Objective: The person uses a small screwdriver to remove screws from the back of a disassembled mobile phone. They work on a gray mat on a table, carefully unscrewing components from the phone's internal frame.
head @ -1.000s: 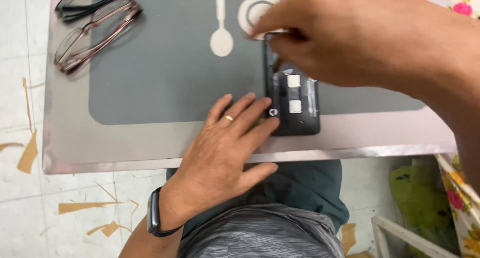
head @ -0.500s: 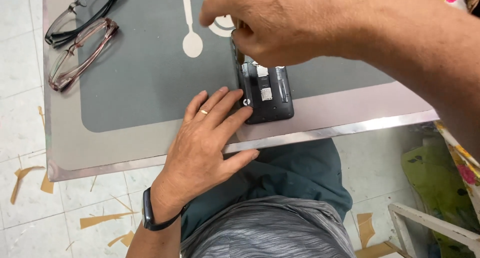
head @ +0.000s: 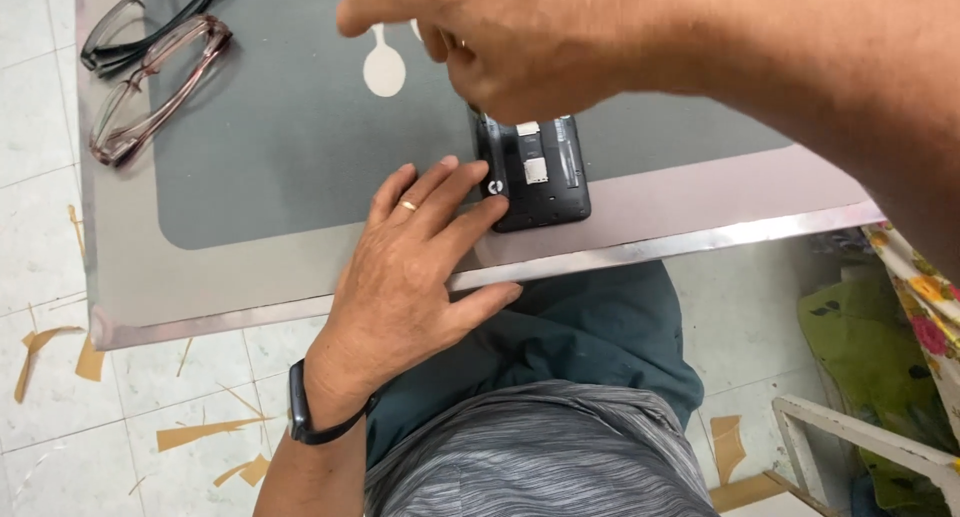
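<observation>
A black phone (head: 540,182) with its back cover off lies on a grey place mat (head: 290,147) near the table's front edge (head: 250,312); white cards show in its slots. My left hand (head: 410,277) lies flat on the table with its fingers spread. Its fingertips touch the phone's left side, and it wears a ring and a dark wristband (head: 300,417). My right hand (head: 540,42) hovers blurred over the phone's far end, fingers bunched down onto it. Anything between those fingers is hidden.
Two pairs of glasses, one black (head: 150,12) and one pinkish (head: 150,92), lie at the mat's far left. A white spoon shape (head: 384,69) is printed on the mat. To the right are a flowered cloth (head: 925,297) and a white frame (head: 860,437). Below the table is tiled floor.
The view has shifted, so the table sits lower and further right. My right hand has lifted a little and blurred above the phone's far end. My left hand stays against the phone.
</observation>
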